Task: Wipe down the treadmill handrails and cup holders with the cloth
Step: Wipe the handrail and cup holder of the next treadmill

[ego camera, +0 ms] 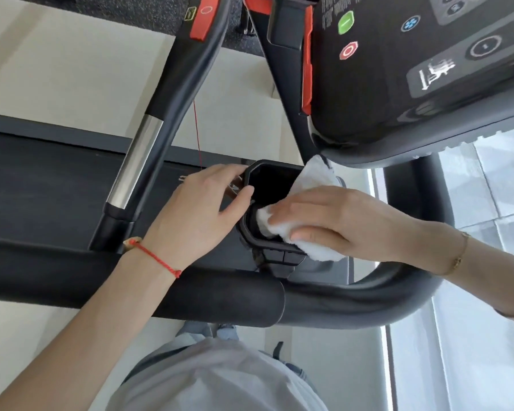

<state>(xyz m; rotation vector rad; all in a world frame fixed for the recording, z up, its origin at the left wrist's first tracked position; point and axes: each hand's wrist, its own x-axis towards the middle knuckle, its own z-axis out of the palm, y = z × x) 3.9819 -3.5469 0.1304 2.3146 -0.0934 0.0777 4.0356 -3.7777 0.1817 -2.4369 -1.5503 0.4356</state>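
Observation:
A black cup holder [267, 170] hangs below the treadmill console, above the thick black handrail [220, 301]. My left hand [202, 209] grips the holder's left rim, thumb over the edge. My right hand [339, 223] holds a white cloth [309, 247] and presses it onto the holder's near right rim. One corner of the cloth sticks up behind my fingers. The handrail runs across the view in front of me and curves up at the right.
The console [413, 69] with green and red buttons sits at the upper right. A second handrail [137, 161] with a chrome section slants down at the left. The treadmill belt [42, 185] lies below. A thin red cord [197, 134] hangs beside the upright.

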